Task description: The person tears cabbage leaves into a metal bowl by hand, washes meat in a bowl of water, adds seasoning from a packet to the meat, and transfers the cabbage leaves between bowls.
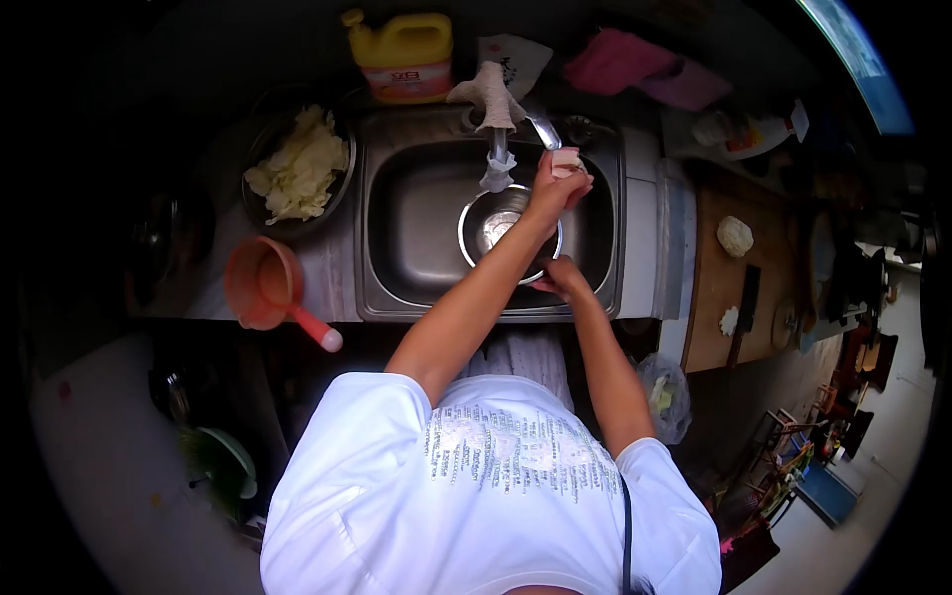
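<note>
In the head view, my left hand (561, 188) reaches across the sink and is closed around a pale pinkish piece (566, 164) whose kind I cannot make out. It is just below the silver tap lever (541, 129). My right hand (561, 279) grips the near right rim of a round metal bowl (465, 224). The bowl stands in the steel sink (407, 233), partly hidden by my left forearm, its bottom shiny. Above its far rim hangs the tap (498, 144), with cloth wrapped over its top and at its spout.
Left of the sink are a bowl of torn pale leaves (297, 169) and an orange dipper (263, 283), its handle over the counter edge. A yellow jug (405, 59) stands behind. To the right, a wooden board (714, 307) bears a cleaver (746, 307) and a pale lump (735, 236).
</note>
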The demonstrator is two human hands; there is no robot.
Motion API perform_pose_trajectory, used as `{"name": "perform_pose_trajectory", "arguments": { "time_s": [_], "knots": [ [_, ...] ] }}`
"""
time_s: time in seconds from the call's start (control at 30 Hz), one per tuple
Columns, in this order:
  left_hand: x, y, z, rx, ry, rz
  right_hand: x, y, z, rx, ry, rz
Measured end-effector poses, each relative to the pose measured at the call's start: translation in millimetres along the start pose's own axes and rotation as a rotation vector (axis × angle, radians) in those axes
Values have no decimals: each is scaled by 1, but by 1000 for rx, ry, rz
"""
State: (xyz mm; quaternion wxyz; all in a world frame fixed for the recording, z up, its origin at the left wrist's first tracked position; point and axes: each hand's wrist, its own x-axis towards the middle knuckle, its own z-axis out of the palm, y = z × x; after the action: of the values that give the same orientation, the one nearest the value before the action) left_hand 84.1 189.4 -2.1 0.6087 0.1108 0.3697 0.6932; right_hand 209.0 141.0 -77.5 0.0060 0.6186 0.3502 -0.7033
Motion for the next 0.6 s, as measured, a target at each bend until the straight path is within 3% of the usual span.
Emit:
{"name": "perform_pose_trajectory", "arguments": {
  "time_s": [0.17, 0.2, 0.3, 0.37, 0.43, 0.5, 0.6],
  "knots": [
    [10, -13, 6, 177, 30, 200, 8, 6, 13, -20, -73, -28],
    [11, -24, 4, 423, 119, 371, 12, 7, 15, -1, -73, -74],
    [-14, -21, -2, 566, 116, 267, 6, -6, 22, -40, -81, -67],
    [-47, -13, -8, 290, 45, -209, 23, 6, 20, 160, -74, -195],
    [-71, -21, -31, 250, 56, -246, 37, 18, 23, 363, -11, -325],
    [-93, -16, -55, 239, 63, -282, 85, 42, 2, 267, -232, -234],
    [-121, -7, -89, 170, 110, -321, 103, 41, 7, -28, -3, -182]
  ]
}}
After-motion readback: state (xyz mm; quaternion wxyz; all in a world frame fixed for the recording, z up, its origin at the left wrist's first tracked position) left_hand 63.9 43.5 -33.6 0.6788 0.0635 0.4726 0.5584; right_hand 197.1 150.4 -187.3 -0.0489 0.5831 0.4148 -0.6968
